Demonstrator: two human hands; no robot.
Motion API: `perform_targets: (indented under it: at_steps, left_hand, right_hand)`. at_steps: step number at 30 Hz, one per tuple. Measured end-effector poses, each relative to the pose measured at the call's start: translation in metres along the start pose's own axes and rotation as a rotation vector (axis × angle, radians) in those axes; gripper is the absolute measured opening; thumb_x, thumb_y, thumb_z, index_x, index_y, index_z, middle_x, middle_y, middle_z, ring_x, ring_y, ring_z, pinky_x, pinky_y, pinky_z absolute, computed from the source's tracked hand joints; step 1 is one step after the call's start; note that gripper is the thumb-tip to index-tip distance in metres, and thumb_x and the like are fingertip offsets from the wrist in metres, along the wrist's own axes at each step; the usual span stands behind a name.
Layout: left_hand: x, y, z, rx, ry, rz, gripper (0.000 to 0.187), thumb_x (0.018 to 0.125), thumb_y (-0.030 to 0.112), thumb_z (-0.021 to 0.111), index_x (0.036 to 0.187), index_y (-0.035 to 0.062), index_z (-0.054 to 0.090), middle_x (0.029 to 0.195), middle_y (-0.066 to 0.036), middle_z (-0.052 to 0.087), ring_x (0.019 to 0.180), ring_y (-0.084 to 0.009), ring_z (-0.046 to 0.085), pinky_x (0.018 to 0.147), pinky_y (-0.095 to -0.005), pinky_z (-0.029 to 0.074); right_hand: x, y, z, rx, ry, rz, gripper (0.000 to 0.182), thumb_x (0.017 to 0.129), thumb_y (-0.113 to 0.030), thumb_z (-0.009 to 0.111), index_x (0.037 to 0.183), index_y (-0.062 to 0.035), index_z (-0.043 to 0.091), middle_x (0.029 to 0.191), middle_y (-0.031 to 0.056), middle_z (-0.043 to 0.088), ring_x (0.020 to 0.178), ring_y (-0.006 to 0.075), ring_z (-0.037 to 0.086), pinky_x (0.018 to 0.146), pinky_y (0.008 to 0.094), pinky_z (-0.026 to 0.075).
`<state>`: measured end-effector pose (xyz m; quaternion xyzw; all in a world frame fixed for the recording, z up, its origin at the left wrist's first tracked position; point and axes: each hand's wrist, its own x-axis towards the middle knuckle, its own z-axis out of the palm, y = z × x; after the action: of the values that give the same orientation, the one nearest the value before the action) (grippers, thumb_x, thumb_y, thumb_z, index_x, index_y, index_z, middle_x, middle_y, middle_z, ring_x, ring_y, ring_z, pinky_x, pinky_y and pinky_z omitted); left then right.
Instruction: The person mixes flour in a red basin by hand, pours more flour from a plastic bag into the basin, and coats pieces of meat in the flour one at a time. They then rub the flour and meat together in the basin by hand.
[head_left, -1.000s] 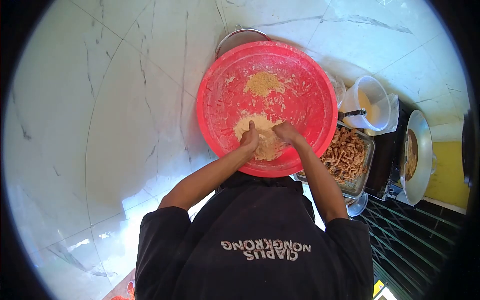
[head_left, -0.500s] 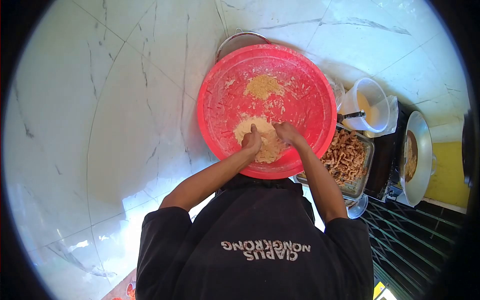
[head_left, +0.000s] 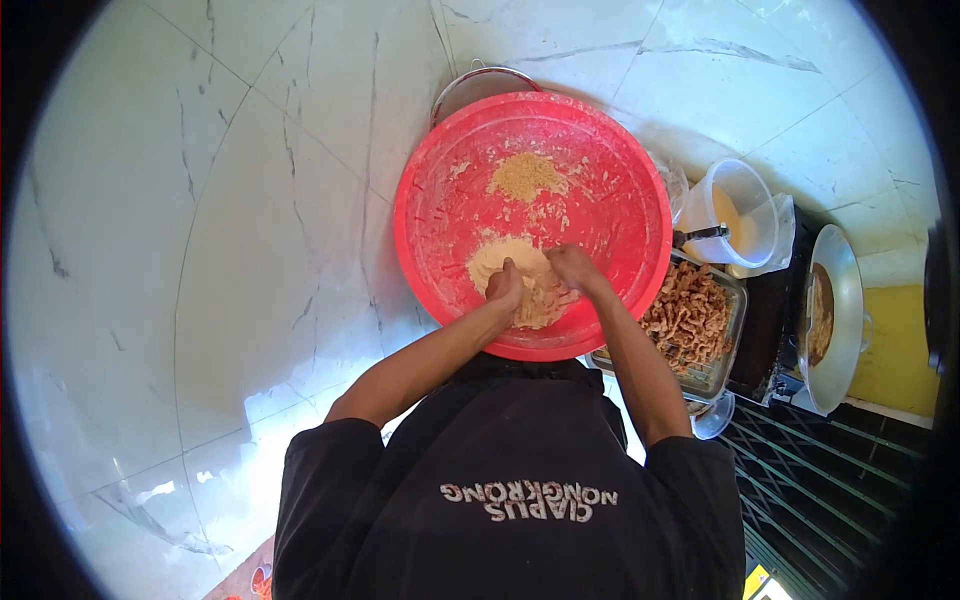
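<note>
A wide red basin (head_left: 420, 200) stands before me, its inside dusted with flour. In its near part lies a heap of pale flour (head_left: 497, 253), with lumpy flour-coated pieces (head_left: 542, 300) between my hands. My left hand (head_left: 507, 287) is in the heap, thumb up and the other fingers curled out of sight. Over the right side of the heap, my right hand (head_left: 573, 266) is closed with its knuckles up. What either hand grips is hidden. A smaller patch of yellowish crumbs (head_left: 527, 176) lies in the basin's far part.
Right of the basin is a metal tray (head_left: 738, 310) of brown fried pieces (head_left: 690, 315). Beyond it stand a clear plastic tub (head_left: 762, 215) with yellowish contents, a black handle (head_left: 708, 232) and a large wok (head_left: 848, 300). A round-rimmed sieve (head_left: 470, 85) shows behind the basin.
The left hand has shifted very slightly within the flour, its thumb a little lower. The right hand stays almost in the same place, still closed.
</note>
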<state>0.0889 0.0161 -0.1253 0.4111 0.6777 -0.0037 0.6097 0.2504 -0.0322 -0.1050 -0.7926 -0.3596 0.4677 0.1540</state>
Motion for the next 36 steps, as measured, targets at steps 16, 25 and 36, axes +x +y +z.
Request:
perform_targets:
  at_steps: [16, 25, 36]
  left_hand:
    - [-0.026, 0.018, -0.014, 0.054, 0.03, 0.015, 0.06, 0.099, 0.047, 0.043, 0.111, -0.0069, 0.068, 0.115, -0.028, 0.067, 0.105, -0.0395, 0.067, 0.09, -0.0485, 0.05]
    - [-0.049, 0.024, 0.01, -0.302, -0.059, 0.042, 0.058, 0.098, 0.042, 0.043, 0.114, -0.0097, 0.064, 0.114, -0.027, 0.068, 0.102, -0.0379, 0.068, 0.089, -0.0464, 0.052]
    - [0.022, -0.016, 0.028, -0.368, -0.076, -0.081, 0.064, 0.101, 0.049, 0.04, 0.118, -0.0083, 0.064, 0.116, -0.025, 0.068, 0.107, -0.0354, 0.067, 0.089, -0.0453, 0.053]
  right_hand:
    - [-0.01, -0.014, -0.002, -0.153, 0.104, 0.006, 0.051, 0.094, -0.037, 0.052, 0.091, 0.0104, 0.07, 0.085, 0.0318, 0.069, 0.081, 0.0379, 0.072, 0.073, 0.0474, 0.056]
    - [0.028, 0.012, 0.049, -0.224, 0.018, -0.119, 0.047, 0.091, -0.033, 0.049, 0.097, 0.0082, 0.071, 0.102, 0.034, 0.067, 0.1, 0.0456, 0.067, 0.092, 0.0477, 0.053]
    - [0.005, 0.003, 0.032, -0.061, 0.003, 0.062, 0.045, 0.092, -0.032, 0.051, 0.093, 0.0101, 0.068, 0.091, 0.0283, 0.07, 0.083, 0.0392, 0.071, 0.074, 0.0462, 0.058]
